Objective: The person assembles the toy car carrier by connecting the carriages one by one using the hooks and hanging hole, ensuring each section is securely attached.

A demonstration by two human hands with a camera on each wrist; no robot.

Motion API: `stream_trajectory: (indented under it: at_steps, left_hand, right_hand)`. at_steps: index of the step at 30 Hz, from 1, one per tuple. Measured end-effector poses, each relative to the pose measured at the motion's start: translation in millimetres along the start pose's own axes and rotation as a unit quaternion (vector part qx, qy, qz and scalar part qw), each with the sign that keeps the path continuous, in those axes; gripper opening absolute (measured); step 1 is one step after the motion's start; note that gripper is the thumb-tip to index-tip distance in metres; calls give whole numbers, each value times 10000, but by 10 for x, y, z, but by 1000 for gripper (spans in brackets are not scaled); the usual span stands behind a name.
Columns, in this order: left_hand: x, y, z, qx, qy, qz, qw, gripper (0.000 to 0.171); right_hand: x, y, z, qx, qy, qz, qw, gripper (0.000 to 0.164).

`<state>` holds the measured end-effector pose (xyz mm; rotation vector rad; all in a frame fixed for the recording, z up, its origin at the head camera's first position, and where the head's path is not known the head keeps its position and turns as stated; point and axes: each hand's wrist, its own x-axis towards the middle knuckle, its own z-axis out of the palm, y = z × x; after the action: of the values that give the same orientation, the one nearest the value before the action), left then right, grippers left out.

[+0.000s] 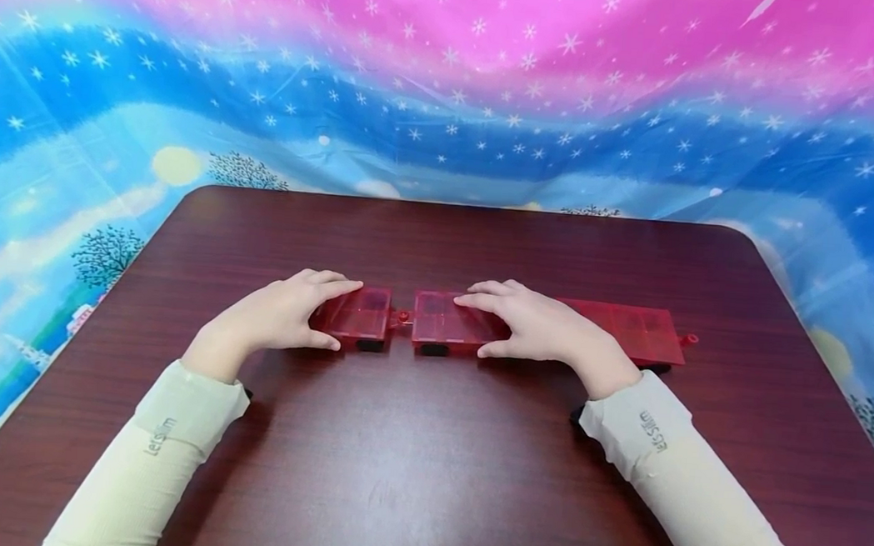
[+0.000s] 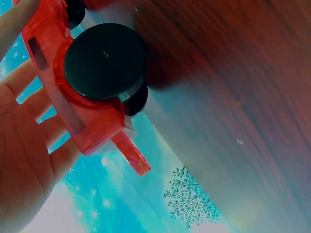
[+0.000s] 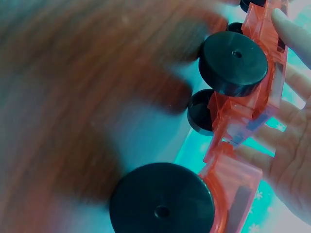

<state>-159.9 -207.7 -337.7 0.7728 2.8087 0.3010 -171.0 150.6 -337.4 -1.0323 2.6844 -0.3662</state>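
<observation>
My left hand [image 1: 280, 312] grips a translucent red toy wagon [image 1: 367, 312], thumb along its near side and fingers over the far side. A second red wagon [image 1: 438, 316] is held by my right hand [image 1: 546, 326] in the same way. A small red coupling [image 1: 403, 317] shows between the two wagons; whether it is hooked cannot be told. Farther right stands a third red wagon [image 1: 640, 331], close behind the second one. Large black wheels show in the left wrist view, such as this wheel [image 2: 104, 60], and in the right wrist view, such as this wheel [image 3: 163, 204].
The wagons stand in a row on a dark brown wooden table [image 1: 411, 447]. A red peg [image 1: 689, 339] sticks out of the row's right end, and a red tab [image 2: 132, 153] out of the left wagon's end. Behind hangs a pink and blue snowflake cloth [image 1: 449, 73].
</observation>
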Motion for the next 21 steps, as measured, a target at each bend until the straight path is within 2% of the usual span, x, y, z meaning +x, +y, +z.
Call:
stream_trajectory:
  at_steps: [9, 16, 21]
  left_hand:
    - [-86, -45, -52, -48, 47, -97, 9999, 88]
    - [-204, -117, -84, -5, 152, -218, 9996, 86]
    - [-310, -194, -125, -34, 231, -297, 9993, 85]
  right_hand:
    - [-177, 93, -120, 82, 353, -171, 9992, 72]
    - [-428, 274, -207, 45, 515, 165, 9985, 71]
    - [-670, 416, -252, 18, 805, 411, 9959, 68]
